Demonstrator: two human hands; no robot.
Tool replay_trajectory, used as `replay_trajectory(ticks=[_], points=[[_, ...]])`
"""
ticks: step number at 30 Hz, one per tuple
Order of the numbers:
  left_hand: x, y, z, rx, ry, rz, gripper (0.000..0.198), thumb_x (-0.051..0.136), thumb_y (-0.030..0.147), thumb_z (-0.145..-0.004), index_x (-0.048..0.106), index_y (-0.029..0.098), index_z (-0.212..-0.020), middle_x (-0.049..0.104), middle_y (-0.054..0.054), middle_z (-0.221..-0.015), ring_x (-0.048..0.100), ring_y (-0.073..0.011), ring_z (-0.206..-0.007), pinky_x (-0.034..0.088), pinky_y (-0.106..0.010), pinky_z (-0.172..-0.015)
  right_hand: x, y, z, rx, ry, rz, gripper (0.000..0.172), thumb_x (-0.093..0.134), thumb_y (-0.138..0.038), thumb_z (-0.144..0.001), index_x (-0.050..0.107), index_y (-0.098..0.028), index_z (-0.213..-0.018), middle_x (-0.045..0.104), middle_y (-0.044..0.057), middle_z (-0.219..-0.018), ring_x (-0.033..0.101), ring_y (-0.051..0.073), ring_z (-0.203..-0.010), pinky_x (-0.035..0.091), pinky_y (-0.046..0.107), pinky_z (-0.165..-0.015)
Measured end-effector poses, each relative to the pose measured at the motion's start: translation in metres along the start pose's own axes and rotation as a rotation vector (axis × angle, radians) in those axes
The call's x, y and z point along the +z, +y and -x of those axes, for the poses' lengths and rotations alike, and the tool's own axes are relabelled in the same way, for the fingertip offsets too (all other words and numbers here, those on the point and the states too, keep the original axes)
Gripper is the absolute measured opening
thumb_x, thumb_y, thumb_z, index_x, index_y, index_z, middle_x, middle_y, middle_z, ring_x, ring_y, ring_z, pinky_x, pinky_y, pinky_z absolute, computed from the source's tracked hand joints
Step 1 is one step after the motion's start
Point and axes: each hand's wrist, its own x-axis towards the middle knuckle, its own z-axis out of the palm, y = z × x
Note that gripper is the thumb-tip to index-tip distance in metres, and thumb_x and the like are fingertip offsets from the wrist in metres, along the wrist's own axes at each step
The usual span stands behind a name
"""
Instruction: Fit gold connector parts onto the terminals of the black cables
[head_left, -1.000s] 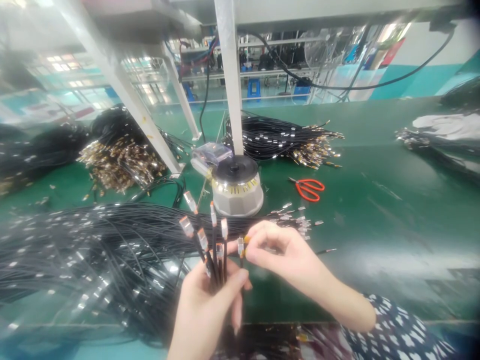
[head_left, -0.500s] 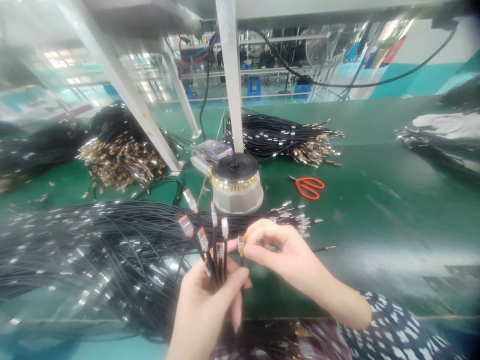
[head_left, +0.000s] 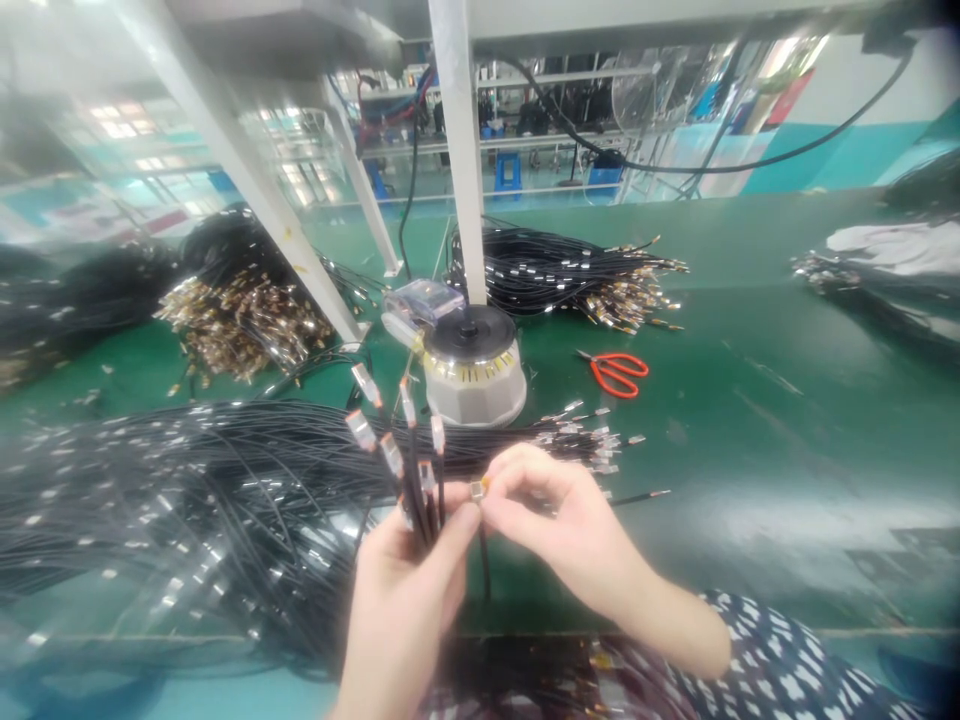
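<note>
My left hand point(head_left: 412, 590) is closed around several black cables point(head_left: 411, 480), whose silver connectors with orange ends point(head_left: 361, 430) fan upward. Its thumb and forefinger also meet at one separate cable's connector point(head_left: 477, 490), whose black cord hangs below. My right hand point(head_left: 555, 510) pinches a small piece of yellow tape point(head_left: 486, 482) at that same connector; the fingertips partly hide it. Behind the hands stands a round tape dispenser point(head_left: 476, 385) with a black top and short yellow strips around its rim.
Loose black cables point(head_left: 187, 490) cover the table at left. Cable bundles point(head_left: 247, 320) lie behind them, with another bundle point(head_left: 555, 275) beyond the dispenser. Red-handled scissors point(head_left: 616, 372) lie right of it. A white metal post point(head_left: 459, 150) rises behind. More cables point(head_left: 862, 280) sit far right.
My left thumb and forefinger have moved up to the separate connector, which now sits lower and mostly between the fingertips. The fanned cables have shifted slightly left.
</note>
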Motion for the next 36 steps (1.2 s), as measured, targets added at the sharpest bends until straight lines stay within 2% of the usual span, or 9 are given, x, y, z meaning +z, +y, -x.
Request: replay_trajectory(ticks=[4, 7, 9, 12, 17, 20, 25, 28, 36], points=[[-0.002, 0.002, -0.003, -0.072, -0.067, 0.025, 0.024, 0.078, 0.036, -0.074, 0.072, 0.015, -0.084, 0.055, 0.004, -0.047, 0.029, -0.0004, -0.033, 0.018, -0.014, -0.034, -0.001, -0.002, 0.002, 0.004, 0.001, -0.011, 0.019, 0.068, -0.016, -0.078, 0.06, -0.018, -0.061, 0.059, 0.002, -0.08, 0.059, 0.019, -0.087, 0.047, 0.033, -0.081], [-0.002, 0.004, -0.002, -0.082, -0.13, 0.002, 0.03, 0.079, 0.037, -0.074, 0.069, 0.016, -0.092, 0.061, 0.001, -0.056, 0.03, 0.0004, -0.034, 0.019, -0.014, -0.035, -0.001, -0.004, 0.003, -0.018, 0.013, 0.005, 0.02, 0.067, -0.015, -0.08, 0.062, -0.019, -0.061, 0.059, 0.002, -0.079, 0.059, 0.018, -0.087, 0.046, 0.034, -0.086], [-0.003, 0.003, -0.002, -0.101, -0.163, -0.036, 0.031, 0.083, 0.036, -0.069, 0.067, 0.015, -0.085, 0.061, 0.001, -0.056, 0.031, 0.0005, -0.034, 0.019, -0.013, -0.035, -0.002, -0.004, 0.003, -0.037, 0.031, 0.032, 0.018, 0.067, -0.015, -0.08, 0.063, -0.019, -0.063, 0.06, 0.002, -0.081, 0.059, 0.018, -0.088, 0.045, 0.034, -0.088], [-0.006, 0.0, -0.003, -0.098, -0.163, -0.064, 0.029, 0.082, 0.035, -0.069, 0.062, 0.014, -0.073, 0.061, 0.001, -0.054, 0.036, -0.001, -0.033, 0.021, -0.013, -0.034, -0.003, -0.001, 0.003, -0.063, 0.044, 0.083, 0.014, 0.068, -0.019, -0.081, 0.066, -0.019, -0.068, 0.061, 0.003, -0.086, 0.06, 0.018, -0.09, 0.045, 0.033, -0.088], [-0.01, -0.003, -0.004, -0.058, -0.177, -0.089, 0.024, 0.077, 0.033, -0.076, 0.061, 0.015, -0.075, 0.065, 0.0, -0.057, 0.041, -0.0018, -0.03, 0.024, -0.014, -0.034, -0.006, 0.006, 0.001, -0.082, 0.037, 0.077, 0.019, 0.056, -0.028, -0.092, 0.071, -0.019, -0.085, 0.065, 0.005, -0.093, 0.061, 0.018, -0.093, 0.046, 0.033, -0.088], [-0.009, -0.003, -0.005, -0.052, -0.167, -0.091, 0.025, 0.078, 0.034, -0.075, 0.06, 0.015, -0.074, 0.065, 0.0, -0.057, 0.04, -0.0017, -0.03, 0.024, -0.014, -0.034, -0.007, 0.009, 0.0, -0.087, 0.058, 0.038, 0.022, 0.054, -0.031, -0.093, 0.072, -0.019, -0.093, 0.066, 0.006, -0.097, 0.062, 0.018, -0.096, 0.045, 0.033, -0.089], [-0.009, -0.002, -0.005, -0.059, -0.166, -0.088, 0.028, 0.079, 0.035, -0.073, 0.061, 0.014, -0.074, 0.063, -0.001, -0.055, 0.041, -0.0027, -0.029, 0.024, -0.015, -0.032, -0.004, 0.01, -0.002, -0.045, 0.023, -0.039, 0.008, 0.07, -0.025, -0.079, 0.071, -0.018, -0.077, 0.064, 0.004, -0.089, 0.061, 0.018, -0.088, 0.046, 0.033, -0.085], [-0.008, -0.002, -0.006, -0.055, -0.151, -0.071, 0.027, 0.079, 0.034, -0.072, 0.061, 0.015, -0.075, 0.064, -0.001, -0.055, 0.042, -0.0038, -0.028, 0.026, -0.015, -0.031, -0.002, 0.01, -0.002, -0.021, 0.039, -0.082, 0.011, 0.072, -0.02, -0.076, 0.068, -0.018, -0.066, 0.063, 0.003, -0.086, 0.061, 0.017, -0.086, 0.045, 0.034, -0.087], [-0.007, -0.002, -0.003, 0.017, -0.155, -0.047, 0.018, 0.074, 0.03, -0.078, 0.066, 0.014, -0.076, 0.065, 0.0, -0.06, 0.051, -0.0074, -0.031, 0.036, -0.017, -0.032, -0.002, 0.007, -0.001, -0.029, 0.097, -0.077, 0.011, 0.073, -0.02, -0.076, 0.072, -0.02, -0.065, 0.063, 0.002, -0.085, 0.06, 0.016, -0.084, 0.046, 0.033, -0.085]])
